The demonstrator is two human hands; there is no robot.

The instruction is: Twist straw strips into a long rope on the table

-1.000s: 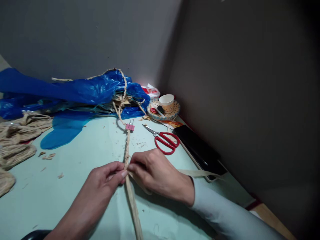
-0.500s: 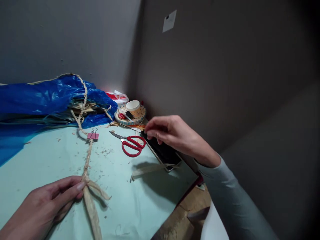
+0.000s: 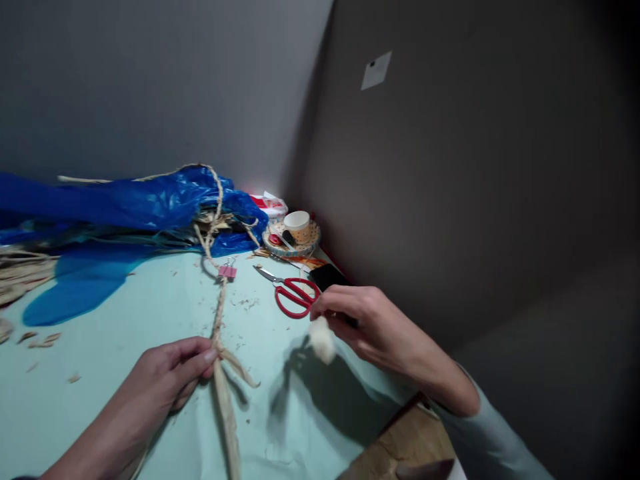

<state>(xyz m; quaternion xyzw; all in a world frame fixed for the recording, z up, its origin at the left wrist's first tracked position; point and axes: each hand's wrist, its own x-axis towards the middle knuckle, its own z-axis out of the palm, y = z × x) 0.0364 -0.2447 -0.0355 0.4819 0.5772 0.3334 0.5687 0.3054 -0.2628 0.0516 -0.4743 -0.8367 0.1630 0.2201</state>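
Note:
My left hand is closed, pinching a braided cord of pale, dried, husk-like fibre where the plait ends. Below the pinch, one wide loose strand runs towards me and a shorter one splays to the right. A pink binder clip grips the cord higher up. Beyond it, the finished braid climbs over a blue plastic bag. My right hand is closed over the table's right side, a pale fibre strip, blurred by motion, hanging from its fingers.
Red-handled scissors lie just beyond my right hand, with a dark phone behind it. A patterned plate holds a paper cup. Fibre bundles lie at the left, and scraps dot the pale green table cover. A wall rises at right.
My right hand has come lower and nearer, and the loose strip that lay near the phone now hangs from it. The view has swung left; my left hand keeps its pinch.

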